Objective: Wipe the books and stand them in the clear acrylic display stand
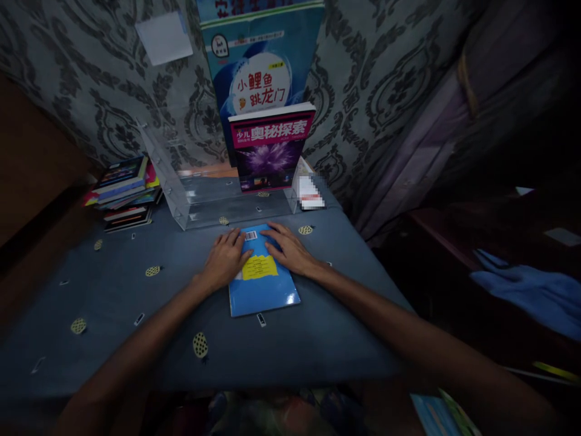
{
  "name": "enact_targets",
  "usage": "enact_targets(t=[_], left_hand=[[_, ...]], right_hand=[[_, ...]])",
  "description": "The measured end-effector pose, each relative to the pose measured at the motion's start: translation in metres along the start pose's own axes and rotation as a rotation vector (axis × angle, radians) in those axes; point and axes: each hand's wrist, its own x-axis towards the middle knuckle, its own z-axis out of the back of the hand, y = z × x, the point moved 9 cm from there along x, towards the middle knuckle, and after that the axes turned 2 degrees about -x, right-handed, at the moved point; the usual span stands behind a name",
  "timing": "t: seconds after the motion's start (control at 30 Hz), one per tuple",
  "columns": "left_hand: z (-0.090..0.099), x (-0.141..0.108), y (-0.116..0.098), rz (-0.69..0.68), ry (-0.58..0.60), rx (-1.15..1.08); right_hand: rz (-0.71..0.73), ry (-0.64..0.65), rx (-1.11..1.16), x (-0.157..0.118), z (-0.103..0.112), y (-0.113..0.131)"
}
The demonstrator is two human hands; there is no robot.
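Note:
A blue book (267, 297) lies on the cloth-covered table with a yellow text patch and a barcode facing up. My left hand (226, 259) rests flat over its left edge, fingers stretched forward. On the right side of the same book, my right hand (291, 249) lies flat with its fingers apart. Just beyond the hands stands a clear display rack (213, 209). It holds a magazine-like book with a pink title band (272, 145) upright at its right, in front of a taller blue book (265, 72).
A stack of books (122, 188) sits at the table's left rear. A partly pixelated white item (311, 191) is beside the rack. The patterned wall (372, 79) rises behind. Off the table's right side lie a blue cloth (531, 293) and, lower down, a blue-green booklet (438, 415).

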Motion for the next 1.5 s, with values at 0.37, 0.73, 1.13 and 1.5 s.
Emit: enact_targets(t=[0.37,0.73,1.13,1.5], left_hand=[[-0.006,0.027,-0.030,-0.141,-0.066,-0.084],[-0.010,0.041,-0.044,-0.192,0.054,-0.119],[-0.015,0.043,-0.042,-0.213,0.029,-0.186],[-0.016,0.045,-0.040,-0.234,0.015,-0.186]], right_hand=[[-0.011,-0.053,0.041,0.001,0.006,-0.010],[-0.096,-0.029,0.290,0.003,0.015,-0.030],[-0.060,-0.016,0.246,0.003,0.016,-0.023],[-0.044,-0.005,0.276,0.009,0.016,-0.028]])
